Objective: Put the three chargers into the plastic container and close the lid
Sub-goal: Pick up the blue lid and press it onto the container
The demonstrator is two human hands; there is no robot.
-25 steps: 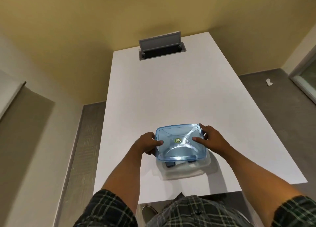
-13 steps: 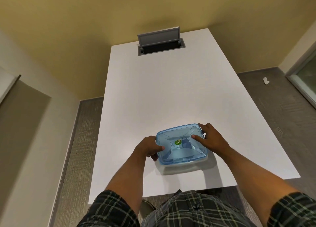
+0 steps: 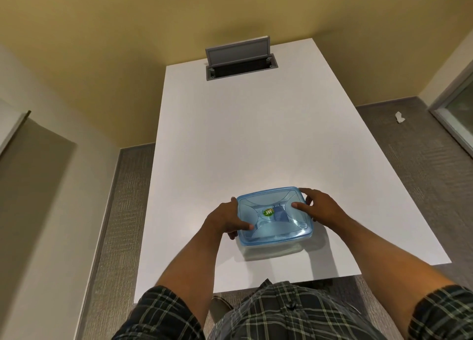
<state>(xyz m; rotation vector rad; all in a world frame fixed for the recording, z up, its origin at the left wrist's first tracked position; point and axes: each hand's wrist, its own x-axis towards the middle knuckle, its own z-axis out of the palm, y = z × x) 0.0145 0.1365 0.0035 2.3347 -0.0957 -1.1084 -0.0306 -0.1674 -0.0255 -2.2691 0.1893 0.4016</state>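
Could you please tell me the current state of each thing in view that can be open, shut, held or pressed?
Blue lid: on the container, covering it.
Container: covered, resting on the table.
Left hand: on the lid's left edge.
Right hand: on the lid's right edge.
Cable hatch: flap raised, open.

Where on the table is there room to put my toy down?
The white table is bare between the grey hatch at the far end and the blue-lidded container. It is crowded near the front edge, where the left hand and right hand press the lid.
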